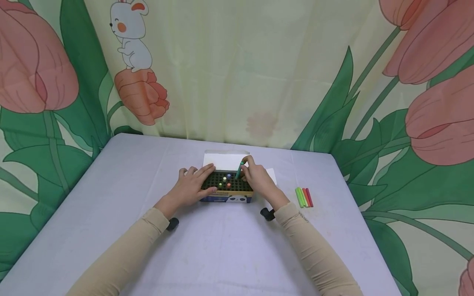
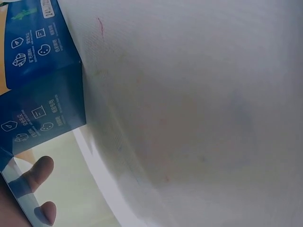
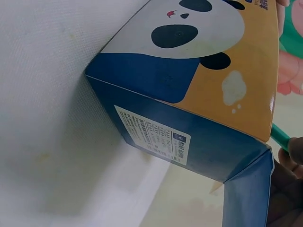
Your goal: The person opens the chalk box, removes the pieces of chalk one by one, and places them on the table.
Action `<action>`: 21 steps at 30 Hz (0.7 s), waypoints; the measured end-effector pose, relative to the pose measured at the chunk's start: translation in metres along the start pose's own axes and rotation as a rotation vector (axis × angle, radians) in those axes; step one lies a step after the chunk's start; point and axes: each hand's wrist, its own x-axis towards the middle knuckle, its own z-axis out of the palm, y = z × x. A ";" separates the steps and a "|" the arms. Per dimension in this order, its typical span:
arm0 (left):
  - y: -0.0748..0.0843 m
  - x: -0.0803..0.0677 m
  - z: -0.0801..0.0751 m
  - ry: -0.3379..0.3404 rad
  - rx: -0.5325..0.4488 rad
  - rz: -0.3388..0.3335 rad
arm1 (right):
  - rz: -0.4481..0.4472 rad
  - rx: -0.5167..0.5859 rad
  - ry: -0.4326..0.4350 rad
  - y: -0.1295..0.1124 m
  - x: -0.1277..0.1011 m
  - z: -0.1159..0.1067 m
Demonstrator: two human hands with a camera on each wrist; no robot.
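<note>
A box (image 1: 222, 198) with a panda print sits mid-table, its top open and a black tray of holes (image 1: 242, 187) inside. Several coloured stick ends, including an orange one (image 1: 228, 185), show in the holes. My right hand (image 1: 258, 177) pinches a slim teal colouring stick (image 1: 239, 170) at its upper part, lower end at the tray's right side. My left hand (image 1: 192, 186) rests on the box's left end, index finger toward the back, thumb at the front edge. In the left wrist view, fingertips (image 2: 43, 170) show past a side flap.
Green sticks (image 1: 300, 197) and red sticks (image 1: 308, 197) lie on the white cloth to the right. The box's white lid (image 1: 224, 158) stands up behind it. A side flap (image 1: 272, 176) sticks out on the right. Behind the table hangs a printed curtain (image 1: 229, 82).
</note>
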 end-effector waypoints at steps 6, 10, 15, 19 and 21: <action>0.001 -0.001 0.000 0.005 -0.015 -0.004 | -0.006 0.059 0.018 0.003 -0.001 0.000; 0.002 -0.002 -0.001 0.002 -0.024 -0.005 | -0.006 0.109 0.023 0.004 -0.002 0.002; 0.002 -0.004 -0.002 0.000 -0.034 -0.004 | -0.025 0.162 0.056 0.006 -0.003 0.004; 0.001 -0.003 -0.001 0.010 -0.037 0.003 | -0.022 0.203 0.104 0.007 -0.003 0.005; 0.001 -0.002 -0.001 0.013 -0.036 0.005 | -0.012 0.237 0.123 0.008 -0.002 0.005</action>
